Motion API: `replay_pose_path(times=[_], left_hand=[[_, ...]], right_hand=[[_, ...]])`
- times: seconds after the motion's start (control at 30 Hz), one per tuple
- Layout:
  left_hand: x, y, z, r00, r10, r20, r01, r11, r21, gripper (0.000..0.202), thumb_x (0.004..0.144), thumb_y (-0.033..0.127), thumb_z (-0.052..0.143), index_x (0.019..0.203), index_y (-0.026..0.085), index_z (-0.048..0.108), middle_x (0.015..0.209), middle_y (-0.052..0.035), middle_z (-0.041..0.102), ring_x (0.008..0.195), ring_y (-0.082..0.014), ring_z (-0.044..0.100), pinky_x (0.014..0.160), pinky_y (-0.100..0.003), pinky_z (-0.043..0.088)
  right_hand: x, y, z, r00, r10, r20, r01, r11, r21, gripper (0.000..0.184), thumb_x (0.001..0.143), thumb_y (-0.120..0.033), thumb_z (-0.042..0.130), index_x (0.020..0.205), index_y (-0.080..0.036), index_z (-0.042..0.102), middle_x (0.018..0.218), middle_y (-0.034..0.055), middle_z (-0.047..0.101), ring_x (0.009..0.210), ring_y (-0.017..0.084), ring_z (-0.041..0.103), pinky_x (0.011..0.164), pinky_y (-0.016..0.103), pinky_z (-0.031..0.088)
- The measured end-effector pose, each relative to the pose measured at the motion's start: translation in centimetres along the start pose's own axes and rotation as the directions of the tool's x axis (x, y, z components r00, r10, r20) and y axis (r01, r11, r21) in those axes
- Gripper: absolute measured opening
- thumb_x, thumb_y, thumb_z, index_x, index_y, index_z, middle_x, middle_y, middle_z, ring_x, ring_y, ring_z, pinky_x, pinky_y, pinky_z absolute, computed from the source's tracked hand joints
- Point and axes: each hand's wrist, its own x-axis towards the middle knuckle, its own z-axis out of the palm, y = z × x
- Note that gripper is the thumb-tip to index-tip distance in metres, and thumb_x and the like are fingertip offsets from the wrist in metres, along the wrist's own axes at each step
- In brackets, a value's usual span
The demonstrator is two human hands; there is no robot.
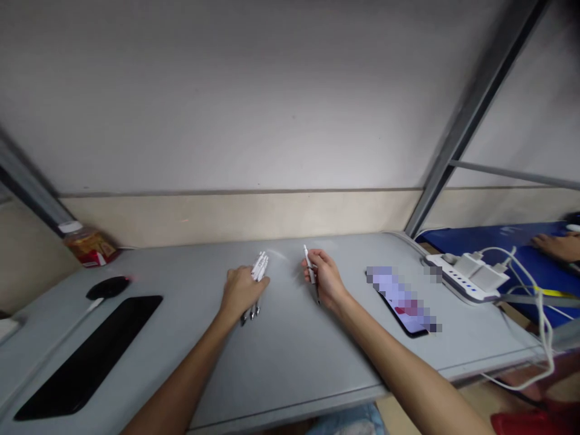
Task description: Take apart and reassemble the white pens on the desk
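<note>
My left hand (241, 292) is closed around a bundle of several white pens (260, 266). Their white ends stick out past the thumb, and dark and silvery tips show below the palm, close to the grey desk (290, 362). To the right, my right hand (327, 277) grips a single white pen (310, 266) between thumb and fingers. That pen stands nearly upright, its white end at the top and its dark end below the hand. A gap separates the two hands. Some fingers of my left hand are hidden behind the bundle.
A lit phone (401, 302) lies right of my right arm. Beyond it sits a power strip (462, 278) with plugs and white cables. At left are a black slab (90, 356), a black round pad (107, 287) and a bottle (89, 244). Another person's hand (557, 246) rests far right.
</note>
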Motion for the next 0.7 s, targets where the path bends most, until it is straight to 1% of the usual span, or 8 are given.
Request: replay_pose_path(times=[0.07, 0.13, 0.23, 0.3, 0.4, 0.47, 0.6, 0.7], left_hand=[[-0.1, -0.1, -0.1, 0.999, -0.045, 0.012, 0.043, 0.990, 0.133, 0.030, 0.071, 0.046, 0.051, 0.072, 0.019, 0.062, 0.086, -0.0118, 0.063, 0.095, -0.0327, 0.054, 0.072, -0.037, 0.042], [-0.2, -0.2, 0.0, 0.996, -0.085, 0.019, 0.080, 0.981, 0.178, 0.037, 0.071, 0.050, 0.050, 0.086, 0.019, 0.063, 0.102, -0.0146, 0.061, 0.106, -0.0370, 0.048, 0.077, -0.042, 0.042], [-0.1, -0.3, 0.4, 0.992, -0.125, -0.002, 0.124, 0.985, 0.116, 0.053, 0.071, 0.054, 0.052, 0.110, 0.018, 0.053, 0.116, -0.0152, 0.056, 0.113, -0.0362, 0.045, 0.082, -0.045, 0.042], [0.3, -0.6, 0.7, 0.987, -0.161, -0.016, 0.161, 0.986, 0.044, 0.066, 0.068, 0.058, 0.056, 0.120, 0.018, 0.045, 0.122, -0.0158, 0.051, 0.116, -0.0356, 0.044, 0.085, -0.045, 0.041], [1.3, -1.5, 0.9, 0.981, -0.193, -0.012, 0.192, 0.978, -0.076, 0.069, 0.069, 0.062, 0.056, 0.122, 0.018, 0.044, 0.122, -0.0160, 0.049, 0.115, -0.0343, 0.047, 0.088, -0.044, 0.040], [1.9, -2.2, 0.9, 0.985, -0.169, -0.032, 0.164, 0.977, -0.135, 0.063, 0.072, 0.055, 0.056, 0.122, 0.018, 0.044, 0.119, -0.0154, 0.050, 0.113, -0.0314, 0.049, 0.091, -0.042, 0.039], [2.4, -3.1, 0.7, 0.997, -0.069, -0.046, 0.064, 0.992, -0.110, 0.047, 0.075, 0.046, 0.055, 0.114, 0.019, 0.052, 0.112, -0.0107, 0.051, 0.114, -0.0300, 0.047, 0.097, -0.041, 0.037], [2.4, -3.0, 0.8, 0.998, -0.031, -0.058, 0.027, 0.997, -0.068, 0.041, 0.078, 0.041, 0.052, 0.113, 0.019, 0.053, 0.113, -0.0108, 0.051, 0.115, -0.0302, 0.045, 0.098, -0.042, 0.036]], right_hand=[[-0.1, -0.1, 0.1, 1.000, 0.000, 0.003, 0.000, 1.000, -0.021, 0.026, 0.071, -0.039, 0.067, 0.082, -0.021, 0.053, 0.066, -0.0027, 0.059, 0.049, 0.008, 0.049, 0.045, 0.021, 0.037], [-0.2, -0.2, 0.2, 1.000, -0.001, 0.008, 0.001, 0.999, -0.032, 0.026, 0.070, -0.039, 0.067, 0.082, -0.021, 0.053, 0.065, -0.0029, 0.059, 0.049, 0.008, 0.049, 0.046, 0.021, 0.037], [-0.3, -0.3, 0.2, 1.000, 0.005, 0.028, -0.004, 0.999, -0.046, 0.026, 0.070, -0.039, 0.067, 0.082, -0.021, 0.053, 0.065, -0.0033, 0.059, 0.049, 0.008, 0.049, 0.047, 0.021, 0.037], [-0.4, -0.3, 0.2, 0.999, 0.005, 0.045, -0.002, 0.998, -0.057, 0.027, 0.070, -0.039, 0.067, 0.083, -0.021, 0.052, 0.066, -0.0035, 0.059, 0.049, 0.008, 0.049, 0.047, 0.021, 0.036], [-0.5, -0.4, 0.2, 0.998, 0.008, 0.067, -0.002, 0.997, -0.077, 0.027, 0.070, -0.039, 0.066, 0.084, -0.021, 0.052, 0.068, -0.0033, 0.059, 0.050, 0.008, 0.049, 0.048, 0.021, 0.036], [-0.6, -0.4, 0.2, 0.997, 0.012, 0.077, -0.005, 0.995, -0.096, 0.026, 0.071, -0.039, 0.065, 0.085, -0.021, 0.052, 0.069, -0.0028, 0.058, 0.052, 0.008, 0.050, 0.048, 0.021, 0.036], [-0.7, -0.4, 0.3, 0.995, 0.030, 0.097, -0.017, 0.991, -0.131, 0.025, 0.072, -0.037, 0.064, 0.085, -0.021, 0.051, 0.070, -0.0025, 0.058, 0.053, 0.009, 0.050, 0.048, 0.022, 0.037], [-0.8, -0.4, 0.3, 0.992, 0.054, 0.118, -0.034, 0.986, -0.163, 0.024, 0.072, -0.037, 0.064, 0.085, -0.021, 0.051, 0.070, -0.0022, 0.058, 0.053, 0.009, 0.050, 0.049, 0.021, 0.037]])
